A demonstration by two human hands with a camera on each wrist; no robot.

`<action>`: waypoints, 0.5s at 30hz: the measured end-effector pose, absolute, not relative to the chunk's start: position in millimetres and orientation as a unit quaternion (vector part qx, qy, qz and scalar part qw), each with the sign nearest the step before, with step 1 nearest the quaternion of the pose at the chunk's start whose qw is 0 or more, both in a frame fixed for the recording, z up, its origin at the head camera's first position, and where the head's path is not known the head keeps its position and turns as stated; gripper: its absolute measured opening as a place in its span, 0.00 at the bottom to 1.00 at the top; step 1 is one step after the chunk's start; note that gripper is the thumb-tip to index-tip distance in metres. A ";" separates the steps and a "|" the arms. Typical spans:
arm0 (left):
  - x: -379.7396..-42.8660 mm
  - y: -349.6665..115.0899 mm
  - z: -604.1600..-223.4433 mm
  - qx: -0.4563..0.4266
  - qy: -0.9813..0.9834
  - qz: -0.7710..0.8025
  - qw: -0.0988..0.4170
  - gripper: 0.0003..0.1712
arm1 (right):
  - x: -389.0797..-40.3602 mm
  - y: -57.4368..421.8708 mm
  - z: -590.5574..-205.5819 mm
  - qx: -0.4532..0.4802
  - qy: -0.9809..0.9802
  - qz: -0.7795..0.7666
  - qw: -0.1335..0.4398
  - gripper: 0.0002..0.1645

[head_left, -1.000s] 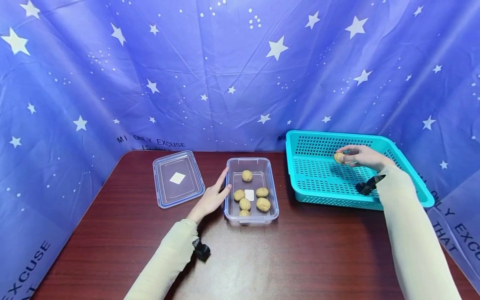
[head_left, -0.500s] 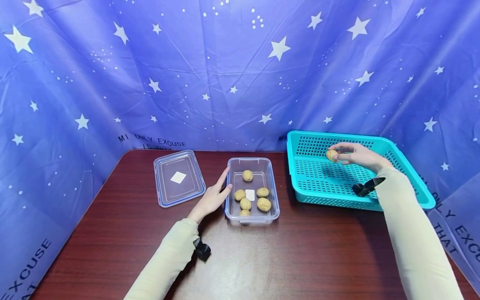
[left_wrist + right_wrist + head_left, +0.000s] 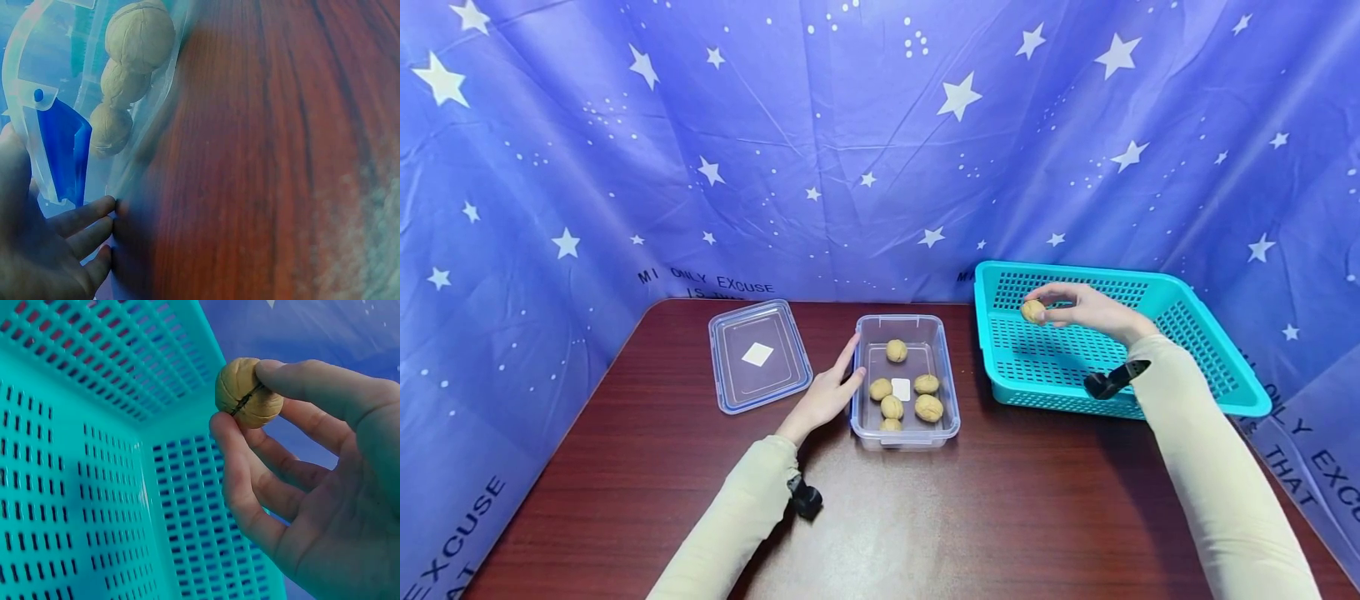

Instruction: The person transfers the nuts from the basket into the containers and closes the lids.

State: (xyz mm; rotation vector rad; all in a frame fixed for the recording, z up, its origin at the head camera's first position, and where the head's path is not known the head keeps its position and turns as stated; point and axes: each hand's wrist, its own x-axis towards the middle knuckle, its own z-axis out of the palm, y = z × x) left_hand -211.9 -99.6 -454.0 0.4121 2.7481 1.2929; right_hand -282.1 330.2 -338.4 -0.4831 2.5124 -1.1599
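Note:
Between thumb and fingertips my right hand (image 3: 1086, 310) pinches a walnut (image 3: 247, 394), held above the left part of a turquoise basket (image 3: 1052, 400). A dark seam on the shell shows in the right wrist view. My left hand (image 3: 823, 398) rests against the left side of a clear plastic box (image 3: 951, 375), its fingers fairly straight along the wall. Several walnuts (image 3: 928, 408) lie on the box's floor, around a white label (image 3: 901, 389). In the left wrist view, a blue latch (image 3: 65, 150) hangs from the box's rim near my left fingers (image 3: 90, 237).
A clear lid (image 3: 737, 383) with a blue seal and a white diamond label lies left of the box. All stand on a dark red wooden table (image 3: 1000, 508). A blue star-patterned curtain (image 3: 820, 150) hangs behind and at both sides.
My right hand has carried the walnut leftward over the basket, from its middle toward its left side. The left hand and the box have stayed in place.

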 end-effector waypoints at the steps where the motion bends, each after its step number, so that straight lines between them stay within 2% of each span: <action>1: -212.0 -99.5 -454.1 0.134 0.896 0.421 0.038 0.36 | -281.4 327.7 -337.8 -0.171 0.882 -0.408 0.165 0.31; 15: -211.4 -99.6 -453.1 0.139 0.897 0.417 0.040 0.36 | -273.3 279.4 -336.4 -0.239 0.878 -0.387 0.150 0.26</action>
